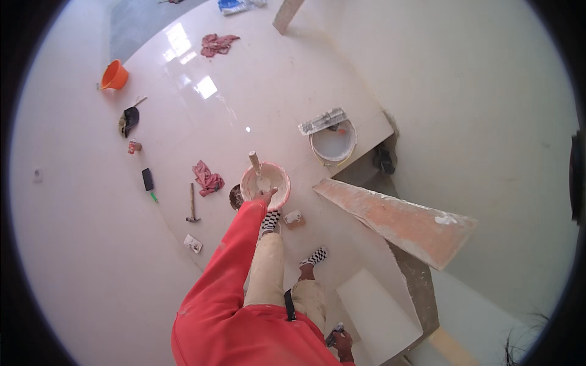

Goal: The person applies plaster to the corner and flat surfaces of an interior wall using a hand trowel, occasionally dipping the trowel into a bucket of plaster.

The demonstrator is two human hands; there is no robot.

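Observation:
My left hand [265,196], in a red sleeve, reaches down and grips the near rim of a pink bowl [276,174] that sits on the glossy white tile floor. The bowl holds white paste, and a wooden stick [254,162] stands in it. My right hand [343,343] hangs low by my hip, closed on a small grey tool [336,330] that I cannot make out clearly. My feet in checkered shoes [270,221] stand just behind the bowl.
A white bucket [332,146] with a metal float [322,121] across it stands to the right. A long paste-stained board [397,221] leans over a floor gap. A hammer [192,204], red rags [207,178], an orange bucket [114,75] and a black scoop [129,119] lie to the left.

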